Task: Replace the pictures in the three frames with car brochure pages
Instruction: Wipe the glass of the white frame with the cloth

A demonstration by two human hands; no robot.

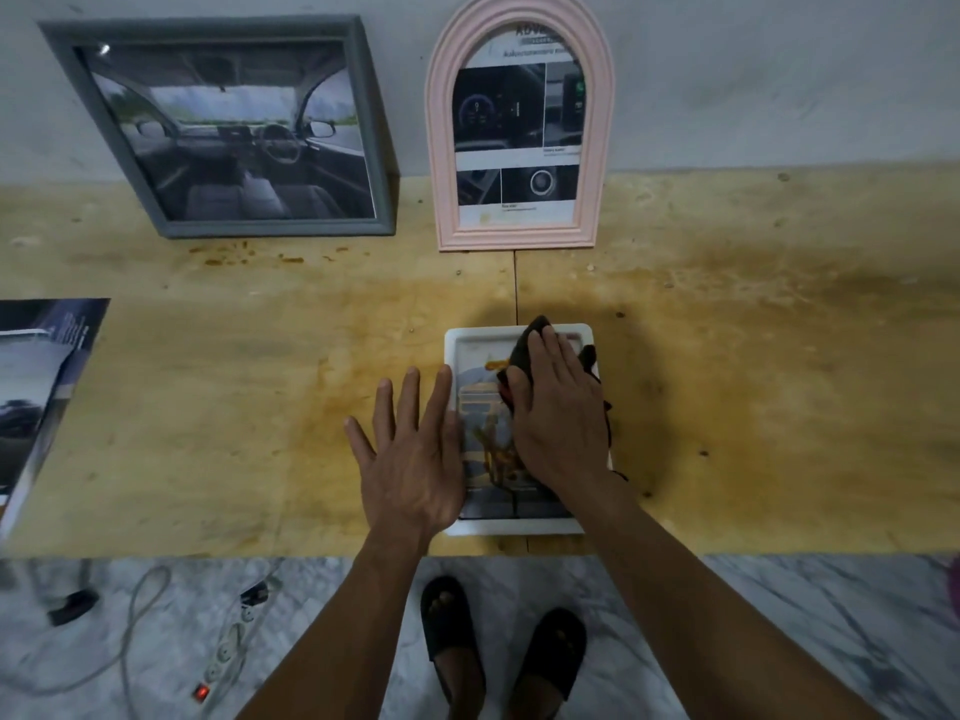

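dark cloth point(524, 356) (under right hand point(558, 413)) on white frame point(519, 526)

Our right hand point(558, 407) and dark cloth point(524, 350) hiding much of the white frame's point(519, 527) picture, our brochure point(36, 397) cut by the left edge, pink frame's point(519, 148) print too small to read

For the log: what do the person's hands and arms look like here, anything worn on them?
Both arms are bare up to the bottom edge of the frame; no sleeves show. The left hand and right hand are bare too: no gloves, and no watch, bracelet or ring that I can see. Fingers are straight with short nails. Nothing is marked or taped on either forearm.
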